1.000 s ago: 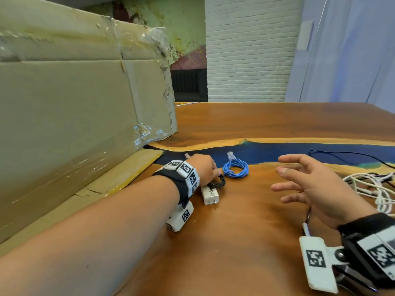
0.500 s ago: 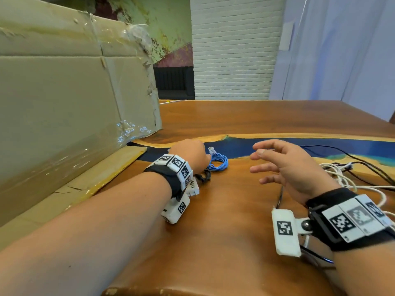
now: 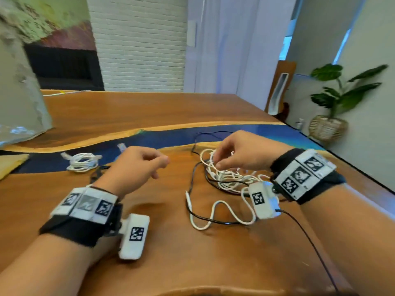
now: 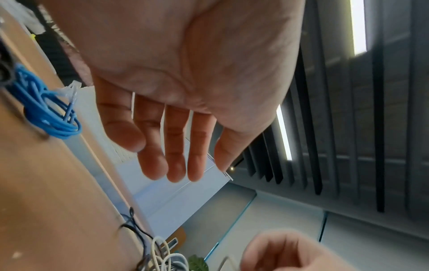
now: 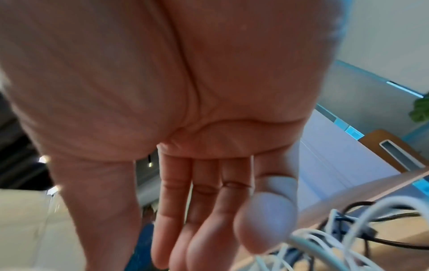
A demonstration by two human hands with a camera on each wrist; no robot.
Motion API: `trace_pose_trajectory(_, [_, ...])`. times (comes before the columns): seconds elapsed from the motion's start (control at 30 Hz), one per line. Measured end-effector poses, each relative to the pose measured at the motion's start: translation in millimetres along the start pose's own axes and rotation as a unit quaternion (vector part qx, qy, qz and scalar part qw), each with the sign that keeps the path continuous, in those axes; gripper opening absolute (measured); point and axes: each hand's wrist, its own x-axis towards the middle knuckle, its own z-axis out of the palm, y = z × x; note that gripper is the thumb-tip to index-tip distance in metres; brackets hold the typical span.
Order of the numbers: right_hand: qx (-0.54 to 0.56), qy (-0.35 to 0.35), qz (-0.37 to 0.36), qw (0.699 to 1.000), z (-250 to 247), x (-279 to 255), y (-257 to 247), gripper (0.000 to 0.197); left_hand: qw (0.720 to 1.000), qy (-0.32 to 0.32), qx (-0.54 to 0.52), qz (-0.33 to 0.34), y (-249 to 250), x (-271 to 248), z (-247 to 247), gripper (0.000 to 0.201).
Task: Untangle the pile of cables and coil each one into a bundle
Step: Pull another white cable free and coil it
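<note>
A tangle of white cable (image 3: 228, 178) and thin black cable (image 3: 193, 184) lies on the wooden table (image 3: 149, 263) right of centre. My right hand (image 3: 218, 163) reaches down into it, fingertips touching white strands; in the right wrist view the right hand (image 5: 209, 238) shows nearly straight fingers with white cable (image 5: 348, 238) beside the tips. My left hand (image 3: 160, 165) hovers loosely curled and holds nothing; the left wrist view shows the left hand (image 4: 171, 165) relaxed and empty. A coiled white bundle (image 3: 82, 162) lies at the left. A blue coil (image 4: 51, 117) sits behind my left hand.
A cardboard box (image 3: 21, 92) stands at the far left. The table's right edge (image 3: 352, 167) runs close past the tangle, with a potted plant (image 3: 342, 95) and a wooden chair (image 3: 280, 90) beyond. A black wire (image 3: 310, 242) trails from my right wrist camera.
The view has swung right. My left hand has left the black bundle by the blue coil and moved right, lifted. My right hand has gone from hovering open onto the white tangle.
</note>
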Motion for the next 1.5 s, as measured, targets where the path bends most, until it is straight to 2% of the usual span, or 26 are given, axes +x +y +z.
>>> trace_pose_trajectory(0.1, [-0.134, -0.034, 0.021, 0.990, 14, 4, 7, 0.032, 0.999, -0.003, -0.046, 0.000, 2, -2, 4, 0.021])
trace_pose_trajectory(0.2, [-0.250, -0.078, 0.049, 0.964, 36, 14, 18, 0.051, 0.998, -0.017, -0.058, -0.007, 8, 0, 10, 0.016])
trace_pose_trajectory(0.3, [-0.311, -0.052, 0.063, 0.947, 52, 24, 23, 0.033, 0.996, -0.065, -0.045, -0.029, 13, 8, 23, 0.009])
trace_pose_trajectory(0.37, [-0.300, -0.017, 0.068, 0.951, 52, 28, 24, 0.021, 0.993, -0.102, -0.036, -0.047, 15, 15, 34, 0.019])
trace_pose_trajectory(0.43, [-0.236, 0.013, 0.069, 0.969, 42, 30, 25, 0.015, 0.989, -0.129, -0.042, -0.067, 16, 24, 42, 0.039])
trace_pose_trajectory(0.53, [-0.055, 0.090, 0.051, 0.993, 17, 25, 25, 0.013, 0.980, -0.155, -0.079, -0.097, 17, 35, 47, 0.071])
trace_pose_trajectory(0.6, [0.046, 0.151, 0.021, 0.987, -1, 18, 23, 0.014, 0.971, -0.185, -0.107, -0.103, 17, 41, 51, 0.085])
trace_pose_trajectory(0.67, [0.146, 0.219, 0.006, 0.965, -18, 12, 25, 0.015, 0.969, -0.217, -0.084, -0.089, 15, 44, 59, 0.091])
trace_pose_trajectory(0.8, [0.291, 0.295, 0.012, 0.910, -46, 1, 41, 0.019, 0.975, -0.216, 0.010, -0.057, 21, 44, 74, 0.079])
trace_pose_trajectory(0.9, [0.343, 0.287, 0.010, 0.894, -56, -10, 54, 0.019, 0.977, -0.208, 0.044, -0.029, 41, 43, 81, 0.067])
trace_pose_trajectory(0.97, [0.358, 0.271, 0.006, 0.894, -55, -15, 58, 0.019, 0.975, -0.216, 0.034, -0.029, 56, 44, 88, 0.048])
trace_pose_trajectory(1.03, [0.338, 0.251, 0.019, 0.907, -52, -18, 62, 0.018, 0.975, -0.210, -0.039, -0.062, 69, 47, 96, 0.039])
trace_pose_trajectory(1.1, [0.270, 0.220, 0.053, 0.936, -47, -20, 66, 0.016, 0.967, -0.181, -0.141, -0.107, 80, 51, 103, 0.030])
trace_pose_trajectory(1.17, [0.198, 0.148, 0.093, 0.965, -39, -23, 69, 0.020, 0.961, -0.144, -0.200, -0.125, 89, 53, 103, 0.020])
trace_pose_trajectory(1.27, [0.231, 0.036, 0.133, 0.963, -26, -27, 71, 0.033, 0.955, -0.115, -0.247, -0.113, 95, 55, 101, 0.017])
trace_pose_trajectory(1.33, [0.204, 0.014, 0.136, 0.969, -17, -23, 73, 0.027, 0.958, -0.106, -0.245, -0.103, 94, 56, 98, 0.019])
trace_pose_trajectory(1.4, [0.063, 0.039, 0.127, 0.989, -8, -15, 75, 0.025, 0.970, -0.099, -0.203, -0.089, 90, 55, 94, 0.022])
trace_pose_trajectory(1.47, [-0.088, 0.057, 0.119, 0.987, 0, -7, 80, 0.050, 0.979, -0.103, -0.156, -0.081, 85, 52, 90, 0.023])
trace_pose_trajectory(1.5, [-0.132, 0.034, 0.126, 0.983, 4, -3, 84, 0.058, 0.981, -0.110, -0.140, -0.083, 82, 50, 89, 0.023])
